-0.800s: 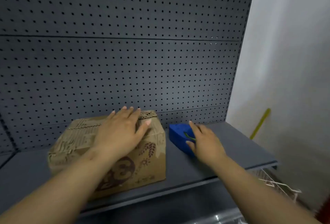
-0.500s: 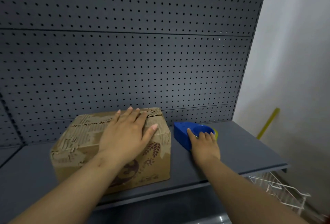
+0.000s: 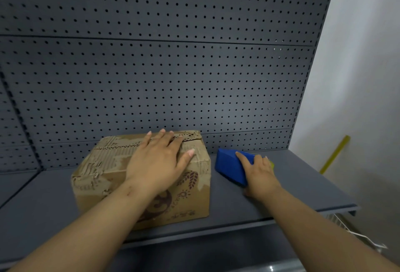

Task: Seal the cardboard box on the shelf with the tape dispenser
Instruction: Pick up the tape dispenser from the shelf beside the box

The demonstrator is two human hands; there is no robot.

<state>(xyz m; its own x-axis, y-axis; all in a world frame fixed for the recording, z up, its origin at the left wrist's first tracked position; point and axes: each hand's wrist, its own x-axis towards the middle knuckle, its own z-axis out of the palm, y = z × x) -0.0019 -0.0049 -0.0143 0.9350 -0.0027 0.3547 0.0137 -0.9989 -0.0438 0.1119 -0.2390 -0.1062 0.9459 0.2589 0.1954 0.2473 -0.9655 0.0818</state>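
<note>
A worn brown cardboard box [image 3: 101,176] with printed marks stands on the dark grey shelf [image 3: 303,187], its top flaps down. My left hand [image 3: 159,161] lies flat on the box's top right part, fingers spread. Right of the box lies the blue tape dispenser [image 3: 228,166], with a bit of yellow-green showing behind it. My right hand [image 3: 258,172] is wrapped over the dispenser's right side, fingers curled on its top. The dispenser still rests on the shelf.
A grey pegboard back wall [image 3: 173,76] rises behind the shelf. A white wall [image 3: 357,76] is at the right, with a yellow stick [image 3: 334,154] leaning against it. A white wire basket [image 3: 355,232] sits below the shelf's right end.
My right hand has slid further over the blue dispenser and curled its fingers on it. The left hand stays flat on the box. The view shifted slightly.
</note>
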